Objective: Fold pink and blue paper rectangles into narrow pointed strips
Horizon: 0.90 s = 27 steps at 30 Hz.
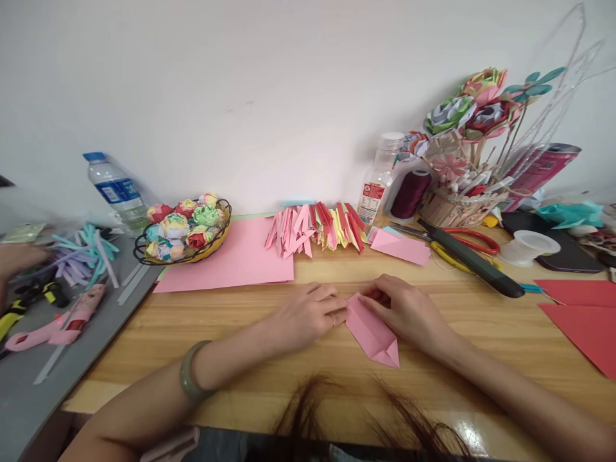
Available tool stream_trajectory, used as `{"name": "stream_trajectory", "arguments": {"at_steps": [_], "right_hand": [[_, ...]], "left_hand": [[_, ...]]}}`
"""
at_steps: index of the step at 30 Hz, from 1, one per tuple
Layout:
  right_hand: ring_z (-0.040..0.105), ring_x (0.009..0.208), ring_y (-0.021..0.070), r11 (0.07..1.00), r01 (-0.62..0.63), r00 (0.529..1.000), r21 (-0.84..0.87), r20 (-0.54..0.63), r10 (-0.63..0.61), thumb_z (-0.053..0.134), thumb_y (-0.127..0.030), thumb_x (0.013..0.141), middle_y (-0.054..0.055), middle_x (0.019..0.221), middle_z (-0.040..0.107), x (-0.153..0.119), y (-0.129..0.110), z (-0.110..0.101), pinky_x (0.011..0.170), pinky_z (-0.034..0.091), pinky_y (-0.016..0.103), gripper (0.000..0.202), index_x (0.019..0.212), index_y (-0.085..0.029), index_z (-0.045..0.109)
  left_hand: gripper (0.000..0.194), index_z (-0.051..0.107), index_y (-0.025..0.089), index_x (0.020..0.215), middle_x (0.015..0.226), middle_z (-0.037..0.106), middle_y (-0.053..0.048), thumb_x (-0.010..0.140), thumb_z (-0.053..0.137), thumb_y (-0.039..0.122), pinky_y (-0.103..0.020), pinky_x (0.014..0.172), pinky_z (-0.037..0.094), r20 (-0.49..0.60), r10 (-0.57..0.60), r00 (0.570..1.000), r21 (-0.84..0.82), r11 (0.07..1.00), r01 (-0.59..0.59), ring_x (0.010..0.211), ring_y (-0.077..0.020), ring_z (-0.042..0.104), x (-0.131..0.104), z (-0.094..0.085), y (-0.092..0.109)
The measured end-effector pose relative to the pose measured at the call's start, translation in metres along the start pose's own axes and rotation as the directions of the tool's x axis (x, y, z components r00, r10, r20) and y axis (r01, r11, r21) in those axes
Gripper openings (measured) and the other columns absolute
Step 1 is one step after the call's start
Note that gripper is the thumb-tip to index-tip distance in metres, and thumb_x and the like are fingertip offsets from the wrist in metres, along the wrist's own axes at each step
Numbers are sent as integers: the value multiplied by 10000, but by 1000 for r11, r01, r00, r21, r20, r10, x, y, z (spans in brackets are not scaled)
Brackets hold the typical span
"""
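Observation:
A small pink paper (371, 333) lies on the wooden table in front of me, its edges folded inward and its near end folded to a point. My left hand (312, 312) is at its upper left corner, fingers bent and pressed together on the edge. From the other side, my right hand (402, 311) pinches the upper right edge between thumb and curled fingers. The right fingertips are partly hidden behind that hand. Beyond the hands lie several folded paper strips (315, 230) in pink, red and yellow, and small pink sheets (399, 246).
Large pink sheets (231, 256) lie under a basket (212, 256) of paper flowers. To the right are a utility knife (474, 260), a white spool (528, 247) and red paper (584, 330). On the grey table at left, a pink glue gun (58, 327) lies near another person's hand (22, 256).

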State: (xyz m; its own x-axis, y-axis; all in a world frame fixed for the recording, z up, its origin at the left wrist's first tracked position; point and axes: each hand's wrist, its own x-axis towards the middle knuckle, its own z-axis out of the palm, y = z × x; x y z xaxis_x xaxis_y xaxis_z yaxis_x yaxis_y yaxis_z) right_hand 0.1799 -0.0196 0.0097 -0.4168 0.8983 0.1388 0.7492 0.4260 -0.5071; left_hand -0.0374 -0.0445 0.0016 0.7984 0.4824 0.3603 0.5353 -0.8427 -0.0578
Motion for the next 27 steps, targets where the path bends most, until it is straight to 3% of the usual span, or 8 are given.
{"name": "stream_trajectory", "arguments": {"at_steps": [3,8,12,17,21,27], "right_hand": [[562,672,164,999,-28,998,33,56,26,512,-314,808,29,751,623,1,-2,0,563,413,265,157,762,-201,609],[560,663,156,996,-19,999,85,35,16,519,-270,797,23,749,626,-1,-2,2,568,412,259,116,775,-201,610],[540,682,159,986,164,986,14,-10,-164,508,-190,807,40,747,598,-6,-1,4,595,413,266,97,759,-179,591],[509,716,171,898,420,905,-131,-18,-426,455,-133,844,56,729,570,-10,-1,2,620,407,276,161,770,-168,593],[493,729,178,862,471,879,-186,21,-476,474,-143,849,59,737,565,-10,0,1,625,403,282,143,769,-162,591],[477,740,180,855,472,880,-214,56,-472,482,-112,835,61,764,561,-9,1,2,657,407,298,125,762,-151,577]], "left_hand": [[222,574,167,1061,1007,644,-21,937,397,217,-308,791,380,-21,37,999,37,999,-37,942,-162,489,0,1,-2],[226,576,144,1048,982,649,-28,940,387,205,-297,810,384,2,84,996,65,994,-84,946,-152,505,2,-1,-3],[231,571,130,1055,979,646,-36,941,380,192,-293,819,390,6,98,995,82,992,-98,953,-150,511,4,-4,-3],[227,583,130,1042,985,638,-40,937,392,192,-300,832,395,1,98,995,106,990,-97,954,-158,512,5,-3,-2],[220,588,140,1042,1010,632,-48,930,404,184,-311,848,403,-15,75,997,124,990,-72,972,-161,514,5,-2,-1],[282,553,141,1137,1117,622,-43,942,352,168,-328,942,382,11,104,994,81,991,-105,1093,-172,484,3,-2,-3]]}}
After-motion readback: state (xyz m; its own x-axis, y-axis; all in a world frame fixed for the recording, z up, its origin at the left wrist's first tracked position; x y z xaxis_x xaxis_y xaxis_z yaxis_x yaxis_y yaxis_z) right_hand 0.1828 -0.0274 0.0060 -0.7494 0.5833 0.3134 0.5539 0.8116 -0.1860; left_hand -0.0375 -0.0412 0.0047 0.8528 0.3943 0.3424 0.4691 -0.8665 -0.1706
